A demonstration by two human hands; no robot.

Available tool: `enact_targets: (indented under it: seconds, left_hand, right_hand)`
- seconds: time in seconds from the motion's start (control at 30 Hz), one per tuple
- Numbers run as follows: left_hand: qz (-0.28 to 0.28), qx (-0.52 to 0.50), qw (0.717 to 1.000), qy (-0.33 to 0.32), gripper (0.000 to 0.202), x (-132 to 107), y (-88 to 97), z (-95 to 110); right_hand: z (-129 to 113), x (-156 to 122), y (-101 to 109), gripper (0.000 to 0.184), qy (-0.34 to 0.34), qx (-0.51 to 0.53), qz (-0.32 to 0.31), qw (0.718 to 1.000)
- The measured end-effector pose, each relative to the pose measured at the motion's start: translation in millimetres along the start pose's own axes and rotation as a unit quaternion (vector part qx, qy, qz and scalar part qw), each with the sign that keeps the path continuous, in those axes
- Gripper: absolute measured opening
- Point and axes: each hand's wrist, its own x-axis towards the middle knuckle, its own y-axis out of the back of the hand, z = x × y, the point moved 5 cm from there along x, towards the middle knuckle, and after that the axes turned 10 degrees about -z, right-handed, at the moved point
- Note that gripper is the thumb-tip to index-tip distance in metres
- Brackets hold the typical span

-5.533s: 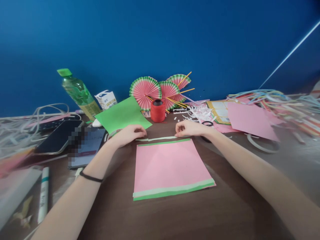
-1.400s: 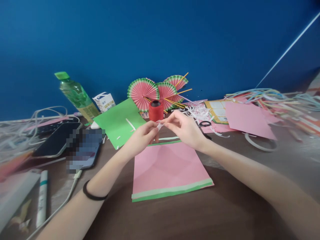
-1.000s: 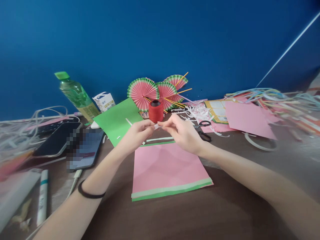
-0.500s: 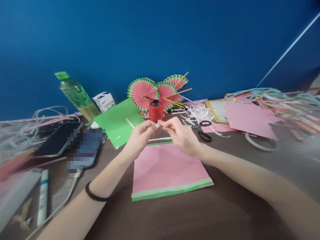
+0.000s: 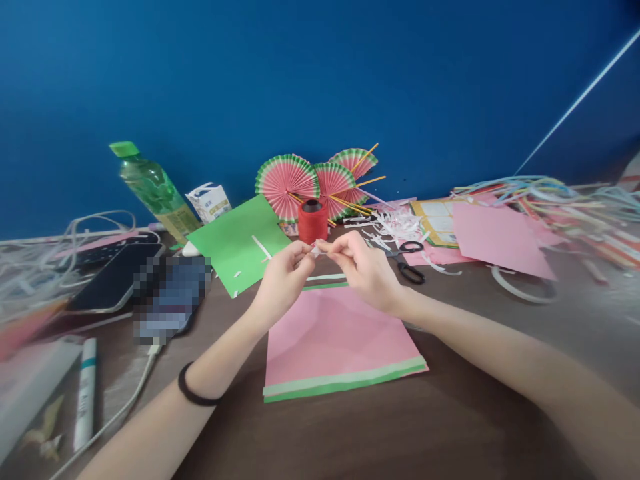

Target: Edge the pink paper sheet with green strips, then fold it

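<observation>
Left hand (image 5: 283, 281): I see thumb and finger pinched on a small white piece (image 5: 315, 251)
Right hand (image 5: 371, 275): fingertips closed on it too
Held bit: in front of red spool (image 5: 313, 225), mostly covered, I can't tell its shape
Pink sheet (image 5: 340, 340): flat on table (image 5: 350, 430), below hands
Pale strip (image 5: 326, 277): just beyond its far edge
Scissors (image 5: 405, 268): beside right wrist

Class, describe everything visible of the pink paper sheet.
The pink paper sheet, roughly four-sided, lies flat on the dark table. A pale green strip and a brighter green strip line its near edge; a green band borders its far edge. The left hand and right hand hide its far corners; whether they touch it is unclear.
</observation>
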Motion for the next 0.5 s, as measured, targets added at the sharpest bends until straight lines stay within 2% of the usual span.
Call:
enact_targets:
  seconds: [0.2,0.33,0.5]
  left_hand:
    - [0.033,0.022,0.999,-0.002,0.013,-4.0,0.2,4.6]
    - [0.029,0.003,1.000,-0.003,0.015,-3.7,0.9,5.6]
    - [0.041,-0.039,0.998,0.016,0.015,-0.1,8.5,-2.8]
  right_hand:
    - [-0.5,-2.5,-4.1,0.007,-0.005,-0.025,-0.021,0.999]
    - [-1.4,-3.4,-4.1,0.006,-0.006,-0.035,-0.026,0.999]
    - [-5.2,-4.1,-2.7,0.005,0.009,0.018,-0.017,1.000]
